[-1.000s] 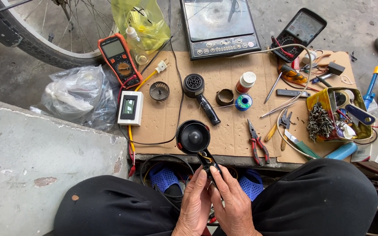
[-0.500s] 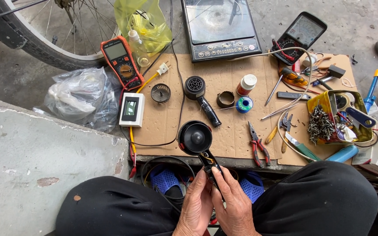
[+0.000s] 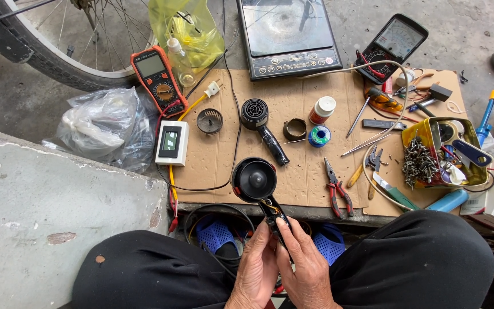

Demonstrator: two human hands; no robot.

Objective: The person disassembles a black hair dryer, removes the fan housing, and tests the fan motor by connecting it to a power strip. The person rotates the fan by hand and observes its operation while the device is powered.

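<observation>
Head view, looking down past the person's knees. The left hand (image 3: pixel 257 269) and the right hand (image 3: pixel 306 269) sit close together between the legs, fingers curled around the handle of a black hair-dryer shell (image 3: pixel 257 184). Its round head rests at the near edge of the cardboard sheet (image 3: pixel 298 177), and its handle slants down into both hands, which pinch it from either side.

On the cardboard lie a second black dryer half (image 3: pixel 261 127), a round vent grille (image 3: pixel 209 121), red-handled pliers (image 3: pixel 337 189), a spool of blue wire (image 3: pixel 319 136) and a white meter box (image 3: pixel 171 142). An orange multimeter (image 3: pixel 158 80) lies at the far left, near a bicycle wheel (image 3: pixel 58 51). A yellow tray of screws (image 3: pixel 430 154) stands at the right.
</observation>
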